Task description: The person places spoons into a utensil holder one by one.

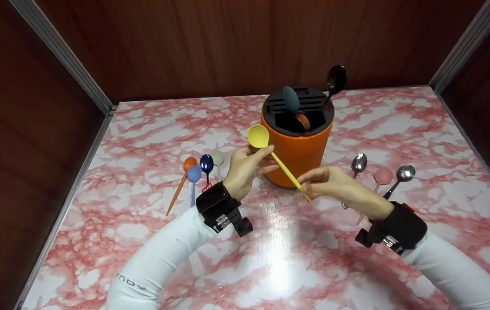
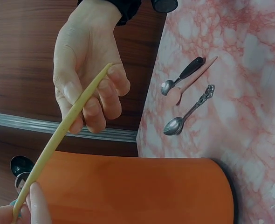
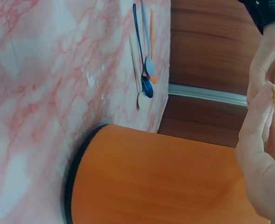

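A yellow spoon [image 1: 258, 136] slants in front of the orange utensil holder [image 1: 301, 157], bowl up at the left. My left hand [image 1: 244, 170] pinches its handle just below the bowl. Near the handle's tip, my right hand [image 1: 331, 185] pinches the other end between thumb and fingers. From the left wrist, the pale yellow handle [image 2: 58, 133] crosses both hands; the bowl is out of sight there. In the holder's black slotted top stand a teal spoon [image 1: 291, 99], a black spoon [image 1: 336, 79] and a copper-orange one [image 1: 303, 122], whose lower parts are hidden.
Left on the marbled table [image 1: 115, 262] lie an orange spoon [image 1: 190, 162], a light blue spoon [image 1: 194, 173], a dark blue spoon [image 1: 206, 163] and a whitish spoon [image 1: 217, 158]. At right are a pink spoon [image 1: 383, 175] and two metal spoons. Brown panels enclose the sides and back.
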Available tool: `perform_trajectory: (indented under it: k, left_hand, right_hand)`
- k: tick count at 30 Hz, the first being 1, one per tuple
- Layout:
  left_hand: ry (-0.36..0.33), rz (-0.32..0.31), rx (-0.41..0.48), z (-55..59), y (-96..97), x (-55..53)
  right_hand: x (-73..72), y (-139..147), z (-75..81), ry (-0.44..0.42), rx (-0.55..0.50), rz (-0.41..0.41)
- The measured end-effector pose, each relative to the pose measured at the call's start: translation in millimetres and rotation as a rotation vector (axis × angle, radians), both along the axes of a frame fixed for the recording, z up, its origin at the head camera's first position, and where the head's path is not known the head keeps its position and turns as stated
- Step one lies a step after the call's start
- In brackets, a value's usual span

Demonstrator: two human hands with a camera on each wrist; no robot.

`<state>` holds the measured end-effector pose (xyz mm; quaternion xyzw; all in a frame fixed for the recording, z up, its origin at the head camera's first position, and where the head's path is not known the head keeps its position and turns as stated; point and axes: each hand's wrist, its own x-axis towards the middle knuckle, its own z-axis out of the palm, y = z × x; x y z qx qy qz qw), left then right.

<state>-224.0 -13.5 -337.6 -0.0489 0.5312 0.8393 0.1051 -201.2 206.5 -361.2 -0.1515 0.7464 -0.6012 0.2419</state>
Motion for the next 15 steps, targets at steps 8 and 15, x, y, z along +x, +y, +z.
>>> perform_trajectory:
  k: [8, 15]
  left_hand:
    - [0.019, 0.006, -0.009, 10.3, 1.0, -3.1]
    - [0.04, 0.015, 0.0, 17.1, 0.3, -7.2]
  right_hand:
    - [-2.3, -1, 12.0, 0.005, 0.043, -0.039]
    - [-4.2, -3, 21.3, 0.015, 0.072, -0.07]
